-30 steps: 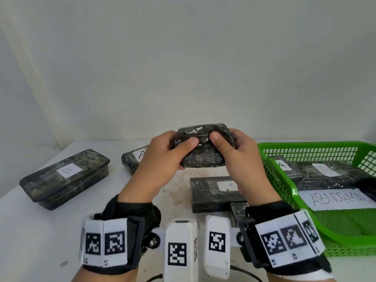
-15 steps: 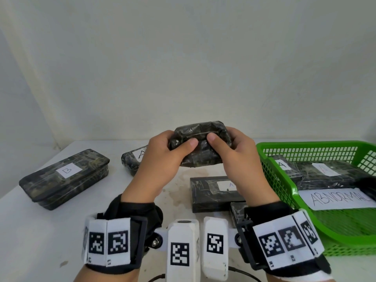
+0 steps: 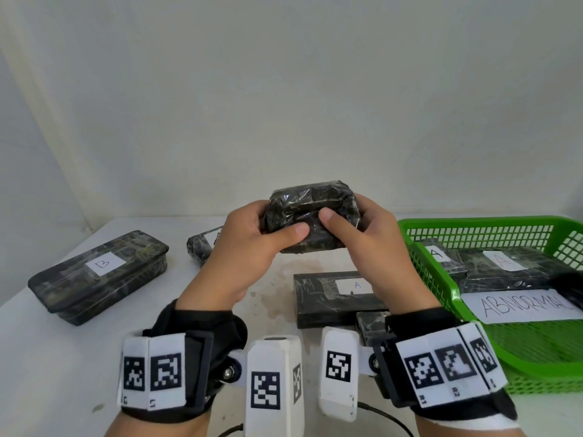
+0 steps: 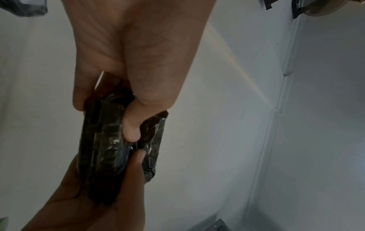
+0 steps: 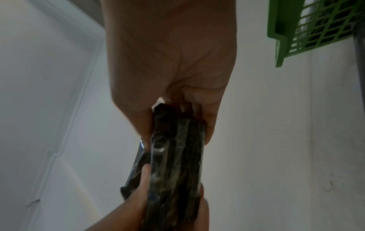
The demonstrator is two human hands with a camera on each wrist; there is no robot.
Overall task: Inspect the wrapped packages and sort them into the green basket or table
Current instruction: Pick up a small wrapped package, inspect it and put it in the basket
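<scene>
White wall and a white worktop (image 3: 47, 357) frame the scene, with the green basket (image 3: 419, 238) at the right holding two A-labelled packages and an "ABNORMAL" sign (image 3: 523, 305). A small dark wrapped package (image 3: 310, 212) is held up above the middle of the worktop, clear of everything below, gripped at its left end by the left hand (image 3: 249, 244) and at its right end by the right hand (image 3: 375, 244), both thumbs pressed on the near face and the other fingers curled behind. No label is visible on the faces shown. The inspection is best done by turning the package slowly until every face has been seen, with the film checked for tears. The grip should be kept light, since the glossy wrap looks slippery and crushable. A B-labelled package (image 3: 97, 272) lies at far left, an A-labelled one (image 3: 334, 294) just under the hands.
</scene>
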